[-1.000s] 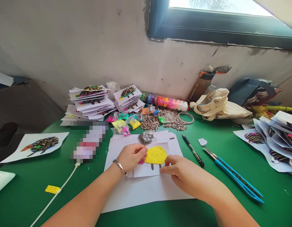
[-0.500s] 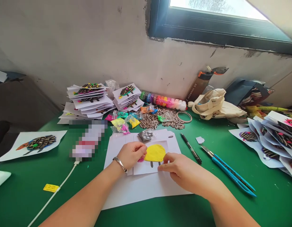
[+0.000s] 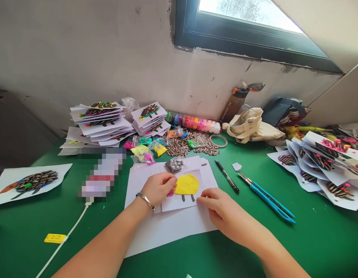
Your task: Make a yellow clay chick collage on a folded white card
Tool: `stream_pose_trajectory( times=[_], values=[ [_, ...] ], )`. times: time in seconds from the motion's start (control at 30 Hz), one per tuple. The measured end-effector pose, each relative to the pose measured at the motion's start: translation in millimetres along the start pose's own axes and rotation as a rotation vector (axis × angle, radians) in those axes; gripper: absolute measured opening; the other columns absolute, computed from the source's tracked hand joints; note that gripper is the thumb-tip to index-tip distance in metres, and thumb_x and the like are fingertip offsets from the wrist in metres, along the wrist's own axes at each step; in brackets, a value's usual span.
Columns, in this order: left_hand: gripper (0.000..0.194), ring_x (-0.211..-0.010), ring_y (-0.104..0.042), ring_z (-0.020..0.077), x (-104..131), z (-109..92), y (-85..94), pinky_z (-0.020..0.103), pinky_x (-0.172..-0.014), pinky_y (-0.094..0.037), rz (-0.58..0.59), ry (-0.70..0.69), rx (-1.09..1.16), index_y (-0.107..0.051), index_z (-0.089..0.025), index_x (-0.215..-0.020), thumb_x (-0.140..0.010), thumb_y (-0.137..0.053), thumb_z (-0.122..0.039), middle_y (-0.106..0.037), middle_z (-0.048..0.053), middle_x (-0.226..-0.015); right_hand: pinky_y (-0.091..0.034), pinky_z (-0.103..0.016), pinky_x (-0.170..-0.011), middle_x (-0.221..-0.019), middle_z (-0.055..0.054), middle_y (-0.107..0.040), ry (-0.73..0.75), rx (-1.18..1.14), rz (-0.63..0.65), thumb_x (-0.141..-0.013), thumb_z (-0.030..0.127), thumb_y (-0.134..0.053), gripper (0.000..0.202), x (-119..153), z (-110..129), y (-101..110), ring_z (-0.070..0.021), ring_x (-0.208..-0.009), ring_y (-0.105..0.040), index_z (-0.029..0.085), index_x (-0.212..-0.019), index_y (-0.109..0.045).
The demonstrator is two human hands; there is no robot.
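Observation:
A white card (image 3: 181, 204) lies on stacked white paper (image 3: 155, 235). It bears a flat yellow clay shape (image 3: 187, 185) with two short dark legs beneath. My left hand (image 3: 160, 189), a silver bangle at its wrist, is pinched closed at the yellow clay's left edge. Just below those fingertips shows pink clay (image 3: 170, 193), partly covered; what the pinch holds is hidden. At the card's right edge, my right hand (image 3: 218, 204) has bent fingers, with thumb and forefinger slightly apart and nothing visible between them. A bag of dark clay (image 3: 175, 165) lies behind the card.
Right of the paper lie a black pen (image 3: 227, 177) and a blue utility knife (image 3: 268, 199). Sunflower seeds (image 3: 179, 148), clay bags (image 3: 142, 152) and a tape ring (image 3: 218, 141) lie behind. Seed-decorated cards (image 3: 105, 129) are stacked left; a white cable (image 3: 76, 227) crosses the front left.
The view has turned slightly right. My right hand's fingertips have slid away from the dark leg to the card's right edge. My left hand stays pinched by the yellow clay.

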State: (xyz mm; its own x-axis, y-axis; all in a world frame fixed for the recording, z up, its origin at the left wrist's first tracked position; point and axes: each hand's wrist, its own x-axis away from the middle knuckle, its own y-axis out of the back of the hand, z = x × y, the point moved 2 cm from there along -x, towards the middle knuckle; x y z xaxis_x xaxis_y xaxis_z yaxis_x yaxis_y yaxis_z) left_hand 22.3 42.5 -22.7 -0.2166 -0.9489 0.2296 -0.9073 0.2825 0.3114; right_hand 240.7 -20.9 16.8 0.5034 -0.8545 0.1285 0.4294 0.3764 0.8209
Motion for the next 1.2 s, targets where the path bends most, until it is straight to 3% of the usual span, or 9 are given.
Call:
stream_pose_trajectory(
  times=[0.23, 0.4, 0.7, 0.83, 1.0, 1.2],
  values=[
    [0.031, -0.061, -0.066, 0.0170, -1, 0, -0.6, 0.028, -0.060, -0.051, -0.006, -0.028, -0.043, -0.067, -0.017, -0.082, -0.081, -0.053, -0.044, -0.070, 0.004, -0.071, -0.041, -0.042, -0.092, -0.115, -0.010, -0.052, -0.083, 0.096, -0.294, -0.087, 0.021, -0.048, 0.030, 14, 8, -40, -0.0251, -0.106, -0.045, 0.024, -0.116, -0.057],
    [0.031, -0.061, -0.066, 0.0178, -1, 1, -0.8, 0.028, -0.059, -0.051, -0.010, -0.035, -0.049, -0.067, -0.017, -0.081, -0.080, -0.052, -0.044, -0.070, 0.004, -0.071, -0.044, -0.042, -0.087, -0.112, -0.009, -0.052, -0.028, 0.183, -0.378, -0.089, 0.022, -0.047, 0.030, 13, 7, -51, -0.0240, -0.100, -0.047, 0.024, -0.117, -0.056],
    [0.029, -0.061, -0.065, 0.0179, -3, 4, -0.9, 0.028, -0.060, -0.050, -0.015, -0.037, -0.049, -0.068, -0.018, -0.081, -0.080, -0.053, -0.043, -0.070, 0.004, -0.070, -0.044, -0.042, -0.086, -0.112, -0.010, -0.053, 0.006, 0.240, -0.420, -0.089, 0.024, -0.048, 0.040, 13, 5, -52, -0.0251, -0.102, -0.047, 0.024, -0.129, -0.049],
    [0.028, -0.063, -0.066, 0.0183, -3, 4, -1.2, 0.028, -0.060, -0.051, -0.016, -0.035, -0.034, -0.068, -0.019, -0.081, -0.080, -0.054, -0.043, -0.070, 0.003, -0.070, -0.043, -0.044, -0.085, -0.110, -0.009, -0.053, -0.004, 0.273, -0.396, -0.088, 0.025, -0.049, 0.032, 12, 9, -51, -0.0254, -0.099, -0.048, 0.028, -0.119, -0.058],
    [0.026, -0.063, -0.065, 0.0185, -3, 6, -1.4, 0.027, -0.059, -0.051, -0.022, -0.022, 0.005, -0.069, -0.019, -0.079, -0.078, -0.056, -0.042, -0.070, 0.004, -0.069, -0.043, -0.043, -0.086, -0.111, -0.009, -0.053, -0.019, 0.278, -0.395, -0.089, 0.027, -0.049, 0.039, 12, 8, -52, -0.0255, -0.100, -0.047, 0.027, -0.127, -0.052],
    [0.023, -0.057, -0.062, 0.0160, -3, 4, -1.6, 0.027, -0.055, -0.052, -0.014, -0.006, 0.096, -0.067, -0.017, -0.075, -0.076, -0.059, -0.039, -0.067, 0.004, -0.065, -0.044, -0.043, -0.085, -0.108, -0.009, -0.056, -0.033, 0.306, -0.372, -0.089, 0.031, -0.049, 0.035, 10, 17, -43, -0.0250, -0.096, -0.049, 0.027, -0.123, -0.056]
  ],
)
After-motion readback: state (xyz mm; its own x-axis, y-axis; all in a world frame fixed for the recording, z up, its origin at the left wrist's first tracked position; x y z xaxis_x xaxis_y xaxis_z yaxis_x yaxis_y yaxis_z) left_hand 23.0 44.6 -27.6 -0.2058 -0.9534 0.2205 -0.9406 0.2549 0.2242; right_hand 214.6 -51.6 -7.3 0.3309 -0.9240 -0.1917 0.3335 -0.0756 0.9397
